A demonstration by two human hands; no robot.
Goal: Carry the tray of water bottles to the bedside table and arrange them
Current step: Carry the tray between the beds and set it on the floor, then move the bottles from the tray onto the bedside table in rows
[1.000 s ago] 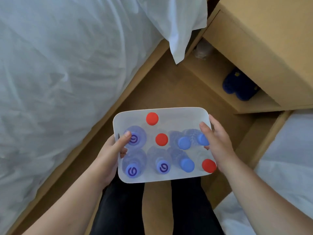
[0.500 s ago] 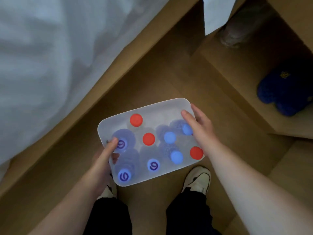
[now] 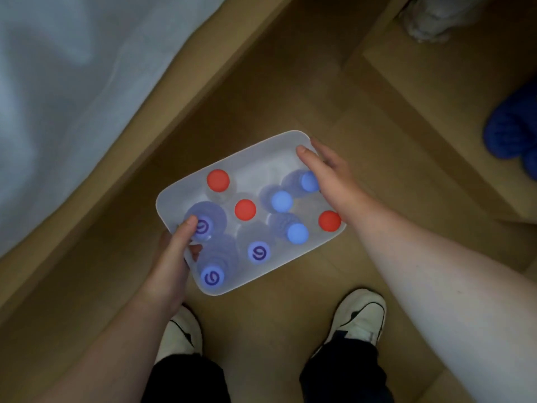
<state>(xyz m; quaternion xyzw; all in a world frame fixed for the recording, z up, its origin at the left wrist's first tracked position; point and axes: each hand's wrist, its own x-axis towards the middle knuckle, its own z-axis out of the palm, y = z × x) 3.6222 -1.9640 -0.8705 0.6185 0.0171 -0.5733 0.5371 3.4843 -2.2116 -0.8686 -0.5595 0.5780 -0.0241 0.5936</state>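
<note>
A white plastic tray [image 3: 261, 149] hangs low over the wooden floor, tilted with its right end farther away. Several clear water bottles stand in it, seen from above: three with red caps [image 3: 245, 210], the others with blue caps [image 3: 281, 201] or purple-marked caps [image 3: 258, 253]. My left hand [image 3: 174, 257] grips the tray's near-left rim, thumb over the edge inside. My right hand [image 3: 328, 175] grips the far-right rim, thumb lying along the edge. The bedside table's top is out of view.
A bed with white bedding [image 3: 58, 97] and a wooden frame [image 3: 180, 91] runs along the left. At right is the low wooden shelf [image 3: 430, 112] of the bedside unit, with blue slippers [image 3: 514, 132] on it. My two shoes [image 3: 357, 315] stand just behind the tray.
The view has tipped further down and the tray has dropped closer to the floor. The tray has turned, its right end swinging away. Both hands keep their hold.
</note>
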